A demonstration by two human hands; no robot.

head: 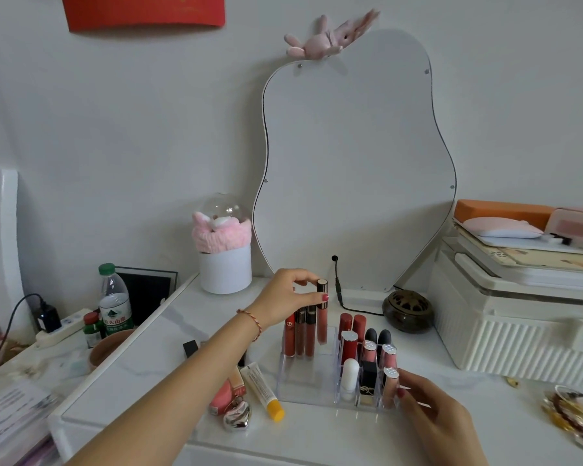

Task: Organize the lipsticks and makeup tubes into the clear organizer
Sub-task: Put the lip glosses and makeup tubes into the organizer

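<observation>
A clear organizer (303, 386) stands on the white dresser top. Its right compartments hold several lipsticks (350, 327) and a white tube (349, 373). Three lip gloss tubes (300, 334) stand upright at its back left. My left hand (288, 295) pinches the dark cap of a pink lip gloss tube (322, 317), held upright with its lower end inside the back of the organizer. My right hand (431, 408) rests at the organizer's front right corner, fingertips on its wall beside a pink tube (389, 381). A white tube with a yellow cap (263, 388) lies to the left.
A silver heart-shaped case (238, 417) and a pink round item (221, 395) lie near the loose tube. A dark round burner (408, 309) and a cable sit behind the organizer. A ribbed white box (519, 327) stands right, a mirror (354, 163) behind, a water bottle (113, 302) left.
</observation>
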